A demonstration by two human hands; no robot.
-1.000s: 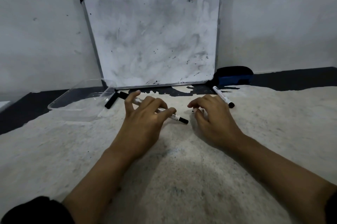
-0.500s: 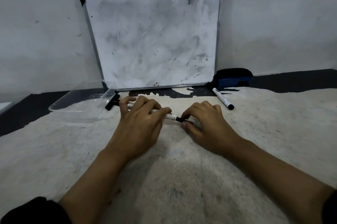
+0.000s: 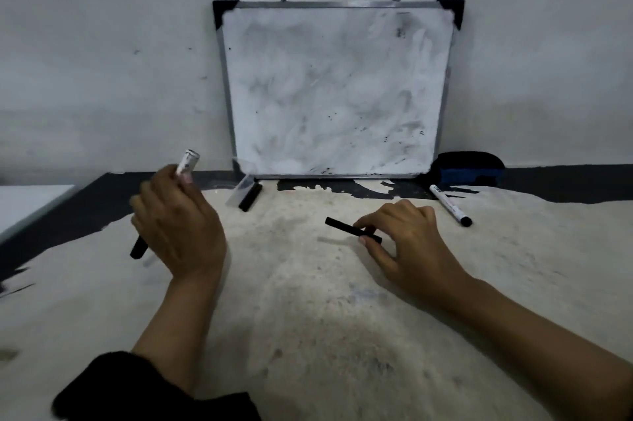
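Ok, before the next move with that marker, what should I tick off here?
1. Left hand has a firm grip on the marker: ok, the fingers are wrapped round its barrel and it is held in the air.
2. Right hand controls the black piece: ok, it is pinched between thumb and fingers.
3. Marker's writing tip is bare: cannot tell, both ends are blurred.
4. Whiteboard is ready: ok, it is propped upright, smeared, with nothing written on it.
5. Second marker and eraser are out of the way: ok, both lie beyond the right hand.
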